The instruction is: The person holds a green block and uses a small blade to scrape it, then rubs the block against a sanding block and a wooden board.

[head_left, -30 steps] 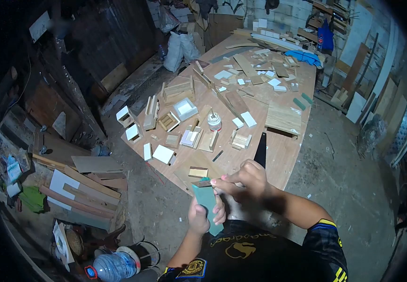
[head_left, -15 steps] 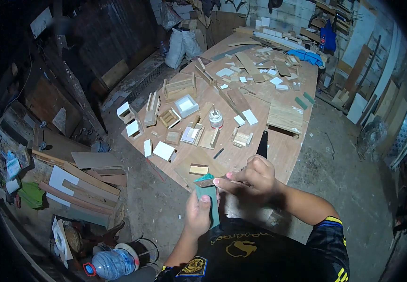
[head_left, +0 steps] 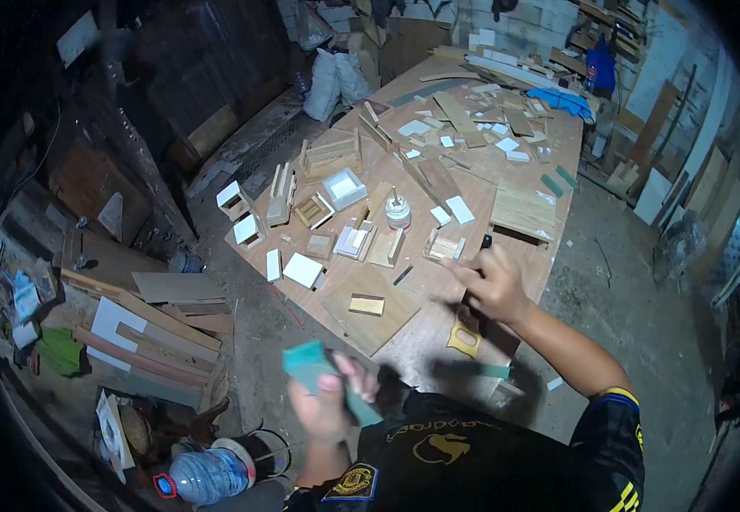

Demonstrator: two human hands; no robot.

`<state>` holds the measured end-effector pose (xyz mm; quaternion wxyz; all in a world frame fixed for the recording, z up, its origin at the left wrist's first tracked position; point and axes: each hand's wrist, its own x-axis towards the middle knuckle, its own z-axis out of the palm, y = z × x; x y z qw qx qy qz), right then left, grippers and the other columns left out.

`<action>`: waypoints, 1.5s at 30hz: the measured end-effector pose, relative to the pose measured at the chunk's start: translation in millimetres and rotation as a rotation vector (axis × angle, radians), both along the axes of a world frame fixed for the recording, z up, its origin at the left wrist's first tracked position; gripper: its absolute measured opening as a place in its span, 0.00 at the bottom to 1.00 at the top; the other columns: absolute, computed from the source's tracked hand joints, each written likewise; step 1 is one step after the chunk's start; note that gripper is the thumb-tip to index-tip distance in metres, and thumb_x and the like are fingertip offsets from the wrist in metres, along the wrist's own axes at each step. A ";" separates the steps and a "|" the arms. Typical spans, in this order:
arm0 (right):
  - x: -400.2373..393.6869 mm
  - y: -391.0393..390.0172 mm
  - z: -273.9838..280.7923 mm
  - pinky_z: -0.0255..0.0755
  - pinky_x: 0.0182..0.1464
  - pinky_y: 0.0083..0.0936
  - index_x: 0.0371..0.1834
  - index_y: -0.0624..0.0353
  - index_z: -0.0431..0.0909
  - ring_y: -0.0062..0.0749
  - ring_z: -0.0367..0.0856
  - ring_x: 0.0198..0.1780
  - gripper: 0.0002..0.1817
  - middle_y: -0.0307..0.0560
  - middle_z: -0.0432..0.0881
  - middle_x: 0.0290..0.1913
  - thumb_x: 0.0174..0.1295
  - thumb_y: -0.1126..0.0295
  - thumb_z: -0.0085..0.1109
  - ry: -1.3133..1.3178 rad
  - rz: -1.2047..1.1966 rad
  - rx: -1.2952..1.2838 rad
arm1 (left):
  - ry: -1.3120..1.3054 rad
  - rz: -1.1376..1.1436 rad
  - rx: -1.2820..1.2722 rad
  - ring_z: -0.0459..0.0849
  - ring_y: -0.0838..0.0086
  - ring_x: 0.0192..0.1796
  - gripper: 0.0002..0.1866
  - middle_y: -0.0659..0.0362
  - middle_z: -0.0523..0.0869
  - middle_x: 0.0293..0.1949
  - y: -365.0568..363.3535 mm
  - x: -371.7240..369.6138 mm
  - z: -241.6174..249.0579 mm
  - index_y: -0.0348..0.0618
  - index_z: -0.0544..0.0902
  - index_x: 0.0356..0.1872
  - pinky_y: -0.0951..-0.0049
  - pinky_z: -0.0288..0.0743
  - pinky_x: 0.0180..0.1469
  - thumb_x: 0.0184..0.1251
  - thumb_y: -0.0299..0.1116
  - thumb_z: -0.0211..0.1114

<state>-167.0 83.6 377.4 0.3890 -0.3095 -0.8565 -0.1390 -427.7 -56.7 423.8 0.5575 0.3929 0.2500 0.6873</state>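
1. From my remote seat I see the two hands well apart, the left low and near the body, the right farther out.
2. The left hand (head_left: 319, 410) is clamped on a flat green rectangular strip (head_left: 306, 365), thumb across its face; both are motion-blurred.
3. The right hand (head_left: 496, 286) is raised with fingers curled; I cannot tell whether anything is pinched in it.
4. Below the right hand, toward the body, I see a yellow-handled handsaw (head_left: 464, 339), its dark blade partly hidden.
5. Just beyond the left hand lies a thin tan plywood board (head_left: 391, 324), bearing a small cream-faced wooden block (head_left: 367, 305).
6. The broad tan wooden table (head_left: 525, 271) spreads out beyond both hands, crowded with wooden offcuts and small box frames.
7. Beyond and left of the right hand stands a white round jar (head_left: 397, 215) with a stick in it.
8. Past both hands, at the table's far end, I see a crumpled bright blue cloth (head_left: 562, 103).
9. Right of the right hand runs the grey, debris-strewn floor (head_left: 596, 294); left of the left hand lies a clear blue water bottle (head_left: 209, 476).
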 end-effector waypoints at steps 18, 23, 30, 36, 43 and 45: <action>-51.0 -69.5 87.2 0.71 0.49 0.19 0.53 0.67 0.80 0.22 0.77 0.44 0.13 0.44 0.80 0.42 0.66 0.75 0.57 0.775 0.417 -1.063 | 0.349 -0.072 0.010 0.78 0.75 0.25 0.20 0.56 0.79 0.26 20.4 14.9 -15.1 0.34 0.71 0.48 0.76 0.72 0.28 0.71 0.43 0.62; -58.5 -68.7 83.8 0.70 0.58 0.22 0.58 0.73 0.73 0.23 0.76 0.55 0.18 0.48 0.80 0.52 0.69 0.72 0.56 0.948 0.595 -1.484 | 0.367 -0.049 -0.001 0.79 0.76 0.26 0.23 0.56 0.80 0.26 17.3 13.9 -16.6 0.34 0.71 0.48 0.77 0.71 0.29 0.70 0.46 0.63; -63.2 -75.9 89.6 0.73 0.52 0.20 0.60 0.72 0.73 0.20 0.78 0.49 0.23 0.49 0.81 0.52 0.69 0.65 0.58 0.878 0.628 -1.587 | 0.385 -0.030 -0.005 0.78 0.77 0.26 0.23 0.57 0.80 0.27 15.0 14.3 -12.1 0.34 0.72 0.49 0.77 0.71 0.29 0.70 0.46 0.62; -63.9 -75.7 94.7 0.72 0.51 0.19 0.55 0.70 0.78 0.22 0.79 0.47 0.18 0.48 0.84 0.46 0.68 0.67 0.57 0.739 0.514 -1.513 | 0.403 -0.032 -0.003 0.77 0.78 0.26 0.23 0.58 0.79 0.27 12.9 9.6 -12.7 0.33 0.73 0.49 0.79 0.70 0.28 0.71 0.46 0.62; -60.2 -72.0 81.9 0.72 0.49 0.19 0.56 0.69 0.79 0.23 0.80 0.46 0.18 0.48 0.85 0.45 0.69 0.67 0.56 0.746 0.637 -1.395 | 0.408 -0.104 -0.021 0.77 0.78 0.25 0.22 0.58 0.79 0.27 14.4 -1.9 -12.9 0.32 0.74 0.46 0.78 0.69 0.28 0.71 0.46 0.62; -58.0 -71.7 84.3 0.72 0.52 0.20 0.56 0.70 0.78 0.24 0.80 0.47 0.19 0.49 0.85 0.46 0.68 0.67 0.57 0.669 0.637 -1.400 | 0.400 -0.125 -0.036 0.77 0.78 0.25 0.22 0.58 0.80 0.26 13.8 -1.8 -10.0 0.32 0.74 0.45 0.78 0.69 0.28 0.71 0.46 0.62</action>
